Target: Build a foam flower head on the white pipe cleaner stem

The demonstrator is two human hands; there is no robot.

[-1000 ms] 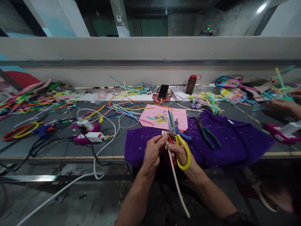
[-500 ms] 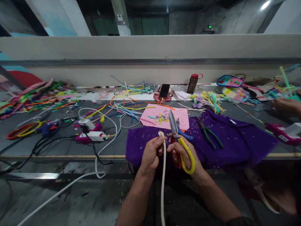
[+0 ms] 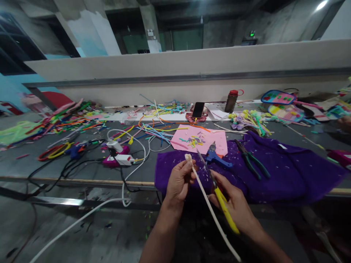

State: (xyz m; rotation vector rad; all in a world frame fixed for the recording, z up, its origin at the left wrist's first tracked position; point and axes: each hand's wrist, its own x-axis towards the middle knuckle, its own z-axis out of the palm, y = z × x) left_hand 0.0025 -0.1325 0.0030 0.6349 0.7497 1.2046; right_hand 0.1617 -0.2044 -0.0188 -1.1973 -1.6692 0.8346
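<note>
Between thumb and fingers, my left hand (image 3: 179, 179) pinches a long cream fuzzy stem (image 3: 211, 208), close to its curled top end. The stem's long tail slants down to the lower right. My right hand (image 3: 233, 199) is closed around scissors with yellow handles (image 3: 225, 212), their blades pointing up and left beside the stem. Under both hands lies a purple cloth (image 3: 170, 164) dotted with scraps. A blue glue gun (image 3: 219, 160) and green-handled pliers (image 3: 252, 160) rest on that cloth, right of the scissors.
Behind the cloth is a pink sheet (image 3: 181, 137) with small cut pieces. Power plugs (image 3: 123, 159) and cables lie left. A phone (image 3: 197, 109), a bottle (image 3: 231, 101) and bundled stems (image 3: 251, 122) stand or lie at the back. Another person's hand (image 3: 345, 123) shows far right.
My right hand has turned the scissors so the blades tilt left, nearer the stem. The stem's tail has swung to the right. The whole view has shifted and tilted.
</note>
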